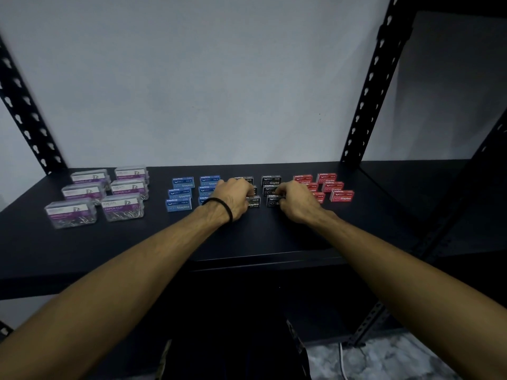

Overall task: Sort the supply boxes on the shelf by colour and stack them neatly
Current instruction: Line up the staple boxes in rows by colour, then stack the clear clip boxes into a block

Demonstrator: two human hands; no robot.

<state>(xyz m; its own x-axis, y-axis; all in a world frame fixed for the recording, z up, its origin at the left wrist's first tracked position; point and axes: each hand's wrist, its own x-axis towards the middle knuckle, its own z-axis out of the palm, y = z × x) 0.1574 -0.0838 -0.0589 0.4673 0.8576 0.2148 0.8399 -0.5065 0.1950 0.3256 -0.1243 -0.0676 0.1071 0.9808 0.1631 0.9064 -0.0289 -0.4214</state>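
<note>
On the black shelf (pixel 274 237), small staple boxes lie grouped by colour: blue boxes (pixel 179 194) left of centre, black boxes (pixel 271 180) in the middle, red boxes (pixel 341 196) on the right. Clear paper clip boxes with purple labels (pixel 122 207) sit in two columns at the far left. My left hand (pixel 233 197), with a black band on the wrist, curls its fingers round a black box (pixel 253 202) in the left black column. My right hand (pixel 296 201) grips a black box (pixel 272 201) in the right black column. Both hands hide parts of neighbouring boxes.
Perforated black uprights (pixel 375 86) frame the shelf at back left and back right. A pale wall (pixel 205 78) closes the back. The front strip of the shelf is bare. Below lies a lower shelf and a mottled floor (pixel 370 360) with a white cable.
</note>
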